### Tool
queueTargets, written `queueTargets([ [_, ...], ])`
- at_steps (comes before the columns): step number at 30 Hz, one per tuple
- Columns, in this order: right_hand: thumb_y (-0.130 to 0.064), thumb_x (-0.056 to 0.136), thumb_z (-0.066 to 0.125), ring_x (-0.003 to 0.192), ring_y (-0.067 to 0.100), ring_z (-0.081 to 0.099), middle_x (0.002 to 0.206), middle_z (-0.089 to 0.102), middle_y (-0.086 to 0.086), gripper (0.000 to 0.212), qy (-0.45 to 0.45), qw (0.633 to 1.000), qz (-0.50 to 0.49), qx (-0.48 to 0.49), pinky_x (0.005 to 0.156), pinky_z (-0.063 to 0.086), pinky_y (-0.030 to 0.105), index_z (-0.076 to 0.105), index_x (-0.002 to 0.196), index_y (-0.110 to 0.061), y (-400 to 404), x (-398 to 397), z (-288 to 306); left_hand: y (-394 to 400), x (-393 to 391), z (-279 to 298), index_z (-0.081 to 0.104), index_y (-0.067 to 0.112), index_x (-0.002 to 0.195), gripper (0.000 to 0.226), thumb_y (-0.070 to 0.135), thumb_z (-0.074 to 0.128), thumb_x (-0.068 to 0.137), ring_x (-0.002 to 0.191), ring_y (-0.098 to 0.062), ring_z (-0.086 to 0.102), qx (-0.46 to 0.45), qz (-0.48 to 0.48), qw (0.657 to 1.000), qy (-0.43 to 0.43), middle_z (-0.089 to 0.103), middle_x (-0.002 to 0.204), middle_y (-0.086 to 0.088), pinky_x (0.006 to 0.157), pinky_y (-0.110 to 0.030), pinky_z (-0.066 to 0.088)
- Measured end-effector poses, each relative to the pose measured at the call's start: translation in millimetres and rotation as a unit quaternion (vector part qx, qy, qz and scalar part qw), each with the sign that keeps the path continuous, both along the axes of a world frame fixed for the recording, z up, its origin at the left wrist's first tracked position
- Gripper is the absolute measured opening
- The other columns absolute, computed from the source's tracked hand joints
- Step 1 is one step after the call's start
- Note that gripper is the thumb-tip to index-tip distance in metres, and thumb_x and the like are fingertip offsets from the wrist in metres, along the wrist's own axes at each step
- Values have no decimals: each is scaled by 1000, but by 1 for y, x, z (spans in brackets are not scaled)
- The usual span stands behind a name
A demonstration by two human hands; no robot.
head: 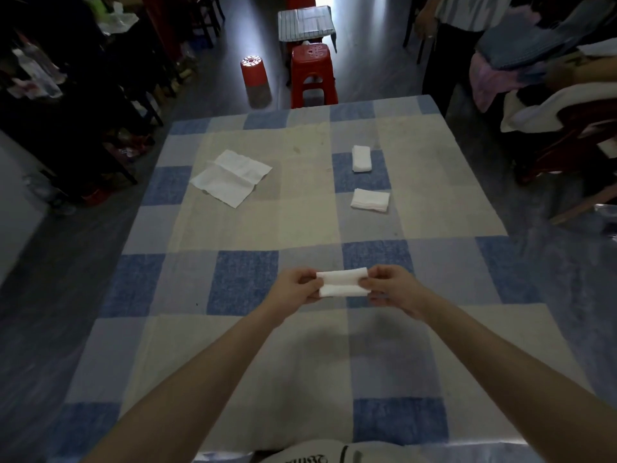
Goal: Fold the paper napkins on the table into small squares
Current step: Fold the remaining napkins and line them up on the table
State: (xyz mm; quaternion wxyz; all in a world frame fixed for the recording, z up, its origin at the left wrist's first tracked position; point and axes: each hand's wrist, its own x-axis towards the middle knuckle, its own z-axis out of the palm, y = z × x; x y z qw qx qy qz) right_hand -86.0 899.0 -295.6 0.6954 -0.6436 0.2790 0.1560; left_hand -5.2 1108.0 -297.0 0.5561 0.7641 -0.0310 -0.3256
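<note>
Above the checked tablecloth [243,282], head view: left hand [295,289] and right hand [392,287] each pinch one end of a half-folded napkin strip [342,283], held just off the cloth. Best to bring the ends together, align edges, then press the crease. Beyond the strip: two folded squares [370,199], one open napkin [232,177]. Fingertips behind the paper are hidden; layer count unclear.
</note>
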Motion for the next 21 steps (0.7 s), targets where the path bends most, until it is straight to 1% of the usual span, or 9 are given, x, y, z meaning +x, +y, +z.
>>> queueTargets([
  [3,-5,87,67,60,15,50,72,49,9,15,-1,1000,-10,-19,53,49,23,57,77,-10,-14,13,-5,1,2,-1,68,1,101,14,2,65,87,70,-11,70,4,-8,1000,-14,71,84,-12,67,-19,55],
  [6,-7,86,69,50,12,49,64,52,7,15,6,994,-45,-97,46,45,21,58,76,-9,-38,31,-16,15,14,-2,72,5,95,15,7,74,81,71,-6,68,43,-34,998,-40,73,79,-8,66,-16,50],
  [8,-7,86,70,42,8,47,61,51,8,14,14,989,-62,-134,38,42,16,58,78,-6,-54,45,-26,27,24,-2,72,4,93,12,5,73,82,72,-9,69,45,-32,998,-35,73,80,-11,66,-16,50],
  [10,-8,85,71,34,6,44,58,49,9,19,27,984,-74,-163,34,38,17,55,73,-7,-67,60,-35,41,33,-3,71,2,91,8,1,69,84,74,-13,71,50,-18,998,-34,73,82,-14,66,-17,52],
  [12,-13,83,74,40,9,50,63,55,11,21,45,970,-62,-229,43,42,23,56,73,-9,-77,71,-43,53,41,-6,71,3,90,9,-1,63,88,76,-16,71,69,-6,997,-33,73,82,-12,69,-20,54],
  [14,-19,80,75,70,22,59,82,60,11,20,65,941,-25,-331,63,44,29,56,81,-11,-79,72,-47,63,48,-11,71,4,88,14,-2,58,90,78,-21,71,82,4,996,-25,74,81,-11,75,-27,56],
  [16,-19,80,73,93,31,55,102,54,14,29,50,899,-7,-434,77,45,36,51,97,-9,-74,66,-50,68,54,-15,70,6,85,19,-3,55,91,78,-24,71,81,6,997,-13,74,77,-9,77,-32,57],
  [18,-14,82,65,98,34,50,110,47,16,29,-33,864,-7,-502,81,45,42,47,104,-8,-64,61,-51,67,57,-19,70,7,84,21,-4,54,92,79,-25,71,83,2,997,-3,74,75,-7,78,-33,57],
  [21,-9,89,54,96,29,51,108,52,12,14,-182,840,62,-507,83,45,40,55,102,-10,-49,60,-50,62,57,-20,70,5,86,21,-3,52,93,79,-24,71,86,-18,996,-4,73,78,-9,76,-30,56],
])
